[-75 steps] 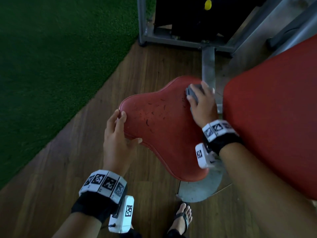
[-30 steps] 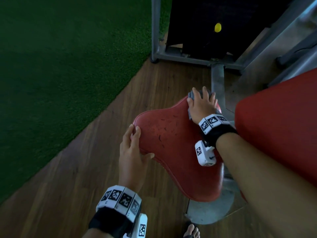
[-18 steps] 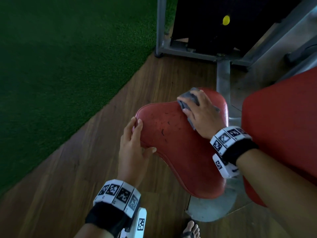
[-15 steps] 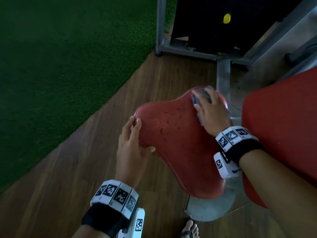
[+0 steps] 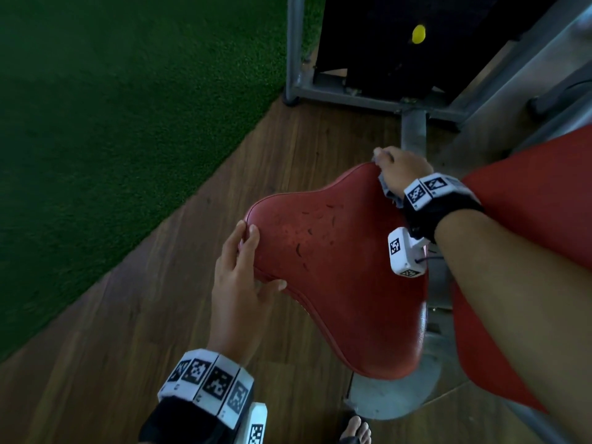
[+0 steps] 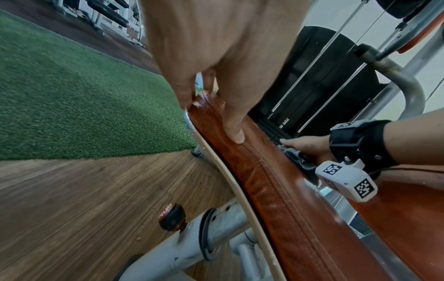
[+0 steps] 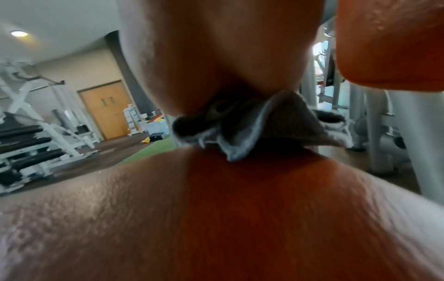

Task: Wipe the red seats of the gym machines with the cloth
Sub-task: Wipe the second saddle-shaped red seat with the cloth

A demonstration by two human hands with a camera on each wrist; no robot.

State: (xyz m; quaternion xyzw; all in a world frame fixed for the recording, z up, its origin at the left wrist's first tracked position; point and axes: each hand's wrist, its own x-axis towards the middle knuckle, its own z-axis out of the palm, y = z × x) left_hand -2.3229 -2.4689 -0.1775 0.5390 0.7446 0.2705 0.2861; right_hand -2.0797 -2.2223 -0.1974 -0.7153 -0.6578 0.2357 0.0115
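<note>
My left hand (image 5: 238, 277) grips the near left edge of the red seat (image 5: 339, 277) to steady it. My right hand (image 5: 400, 173) presses the bunched grey cloth (image 7: 242, 129) over the far narrow end, fingers curled around it, scrubbing the rim.

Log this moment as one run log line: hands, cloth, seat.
left hand: grips red seat front edge | right hand: presses grey cloth on seat's far end | phase: wiping
</note>
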